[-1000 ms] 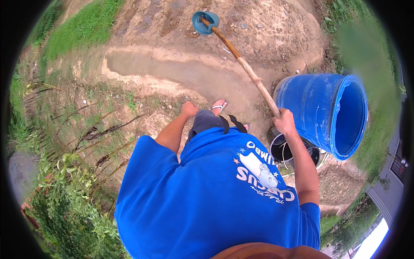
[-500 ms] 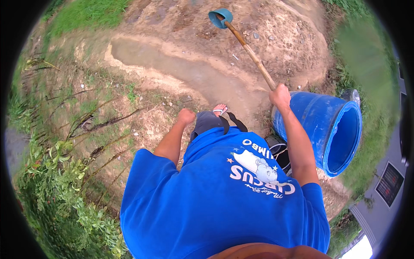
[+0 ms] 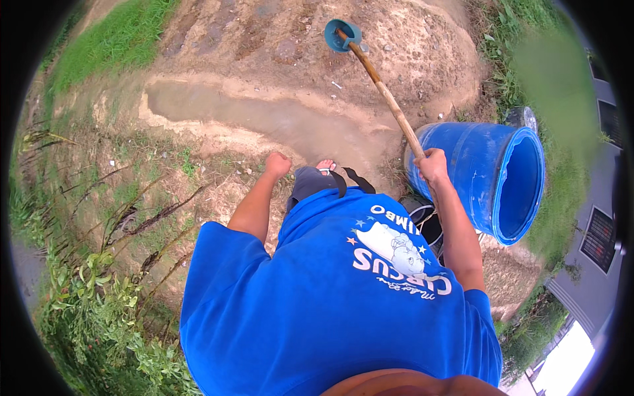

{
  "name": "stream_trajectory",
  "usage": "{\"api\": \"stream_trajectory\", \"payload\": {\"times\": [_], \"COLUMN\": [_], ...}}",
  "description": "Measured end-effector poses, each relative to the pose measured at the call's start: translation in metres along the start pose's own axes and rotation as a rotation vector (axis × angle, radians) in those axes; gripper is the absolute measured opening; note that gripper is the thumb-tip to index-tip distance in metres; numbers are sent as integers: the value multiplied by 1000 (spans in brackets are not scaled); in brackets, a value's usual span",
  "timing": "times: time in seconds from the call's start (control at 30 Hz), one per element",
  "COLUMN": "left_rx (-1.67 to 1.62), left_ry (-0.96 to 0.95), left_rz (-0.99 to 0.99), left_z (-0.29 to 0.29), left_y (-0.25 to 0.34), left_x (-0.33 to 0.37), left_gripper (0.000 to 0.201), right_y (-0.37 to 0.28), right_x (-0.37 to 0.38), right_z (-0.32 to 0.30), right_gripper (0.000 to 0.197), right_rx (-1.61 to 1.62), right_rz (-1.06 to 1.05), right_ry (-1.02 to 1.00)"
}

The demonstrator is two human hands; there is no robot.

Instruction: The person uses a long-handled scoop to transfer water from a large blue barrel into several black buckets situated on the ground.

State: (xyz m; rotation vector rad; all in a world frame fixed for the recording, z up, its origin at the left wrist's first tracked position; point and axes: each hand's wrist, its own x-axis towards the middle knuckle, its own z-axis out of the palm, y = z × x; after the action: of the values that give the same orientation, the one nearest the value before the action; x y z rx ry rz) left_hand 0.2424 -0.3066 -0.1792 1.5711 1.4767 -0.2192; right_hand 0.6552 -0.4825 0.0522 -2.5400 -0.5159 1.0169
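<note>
My right hand is closed round the lower end of the wooden handle of a long-handled dipper. At its far end a teal plastic cup hangs over the bare soil, its opening turned partly toward me. Behind that hand a big blue plastic barrel lies on its side, its open mouth facing right. My left hand is held in front of me in a loose fist, with nothing seen in it. Muddy water lies in a shallow channel ahead.
A dark round container sits beside the barrel, partly hidden by my right forearm. Another grey container stands behind the barrel. Leafy plants and dry stalks are on the left. A grey building wall is at the far right.
My right hand has drawn slightly nearer to me, gripping the dipper, and now overlaps the barrel's side. The left fist has risen a little. The whole view has shifted somewhat.
</note>
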Motion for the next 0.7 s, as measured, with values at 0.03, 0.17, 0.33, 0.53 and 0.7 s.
{"api": "stream_trajectory", "payload": {"times": [0.03,0.17,0.33,0.53,0.7], "left_rx": [23,110,96,88,111], "left_ry": [6,-101,-54,-85,-14], "left_rz": [5,20,65,45,39], "left_z": [1,-2,3,-3,-2], "left_y": [3,8,6,18,28], "left_x": [1,4,3,-1,-5], "left_gripper": [26,29,29,25,25], "right_y": [6,-4,-20,-10,27], "right_x": [2,-5,-11,-9,-12], "right_z": [-3,-4,1,0,-14], "right_gripper": [14,20,25,25,30], "right_rx": [-100,-498,-642,-706,-550], "right_rz": [-37,-98,-120,-105,-118], "right_ry": [60,212,288,390,475]}}
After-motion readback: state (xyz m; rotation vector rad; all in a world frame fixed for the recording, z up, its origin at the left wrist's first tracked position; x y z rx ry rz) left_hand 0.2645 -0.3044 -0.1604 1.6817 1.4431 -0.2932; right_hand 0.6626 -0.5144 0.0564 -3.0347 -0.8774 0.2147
